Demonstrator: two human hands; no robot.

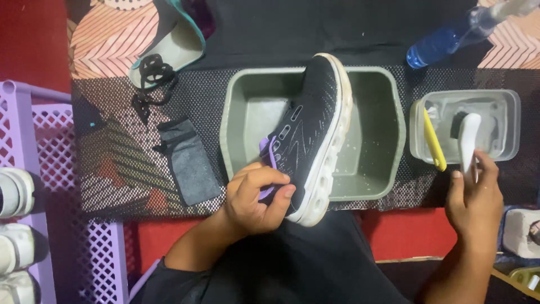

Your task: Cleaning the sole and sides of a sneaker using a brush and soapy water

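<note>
Shoe [312,132] lies toe away from you over the basin [388,169]; your left hand [256,197] grips its heel, right hand [475,194] pinches a brush [468,141].

I see no labels, signs or screens. The only packaging-like things are a blue spray bottle [450,36] lying at the far right edge, pale nozzle pointing right, and a clear rectangular plastic container [500,112] just below it, standing open on the mat.
</note>
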